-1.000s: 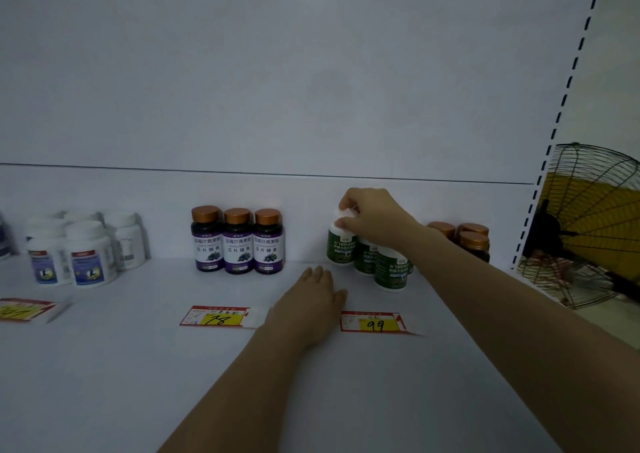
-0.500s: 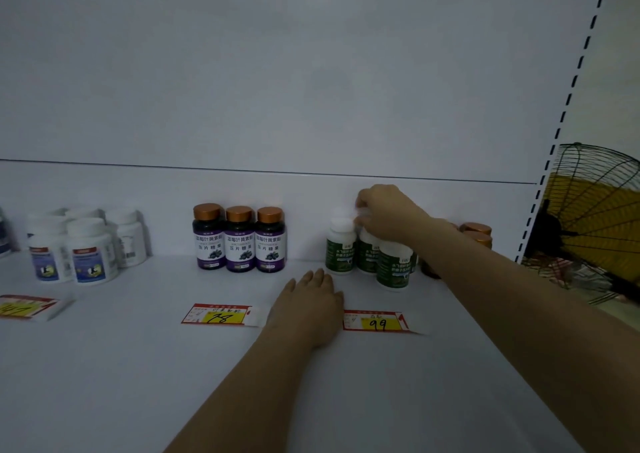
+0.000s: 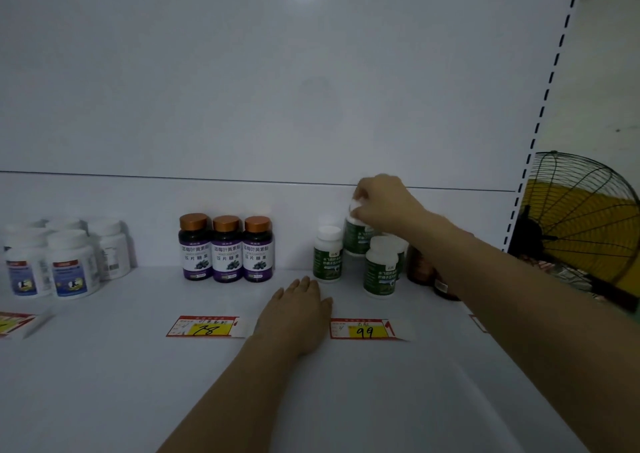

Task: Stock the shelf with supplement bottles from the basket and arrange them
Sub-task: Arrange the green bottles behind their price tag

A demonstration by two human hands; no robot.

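pinch at the cap, but the body is the safer hold

your right hand [image 3: 384, 203] has its fingertips curled round the white cap of a green-label bottle [image 3: 356, 241], close to the back edge of the shelf [image 3: 104, 366] and right of its middle. the bottle sits higher than its two green neighbours [image 3: 327, 255], so it looks lifted clear of the shelf, though its base is partly hidden behind the front one and the light is dim, so i can't be sure. your left hand [image 3: 298, 314] lies flat, fingers straight, on the shelf towards the front edge, between the two price tags [image 3: 367, 329], holding nothing.

expect the bottle to be light, rigid plastic: it should not crush or break, but a glossy label and a smooth round cap are likely slippery. a cap-only pinch lets the body swing and could knock the neighbours, which stand just beside it. if it wobbles, take it lower, round the labelled waist, thumb one side and fingers the other. set it down upright with the label facing the front edge, in line with the others.

mind your right forearm: it crosses over the brown bottles [image 3: 420, 265] near the shelf's right end. the purple-label bottles [image 3: 225, 248] stand well apart to the left.
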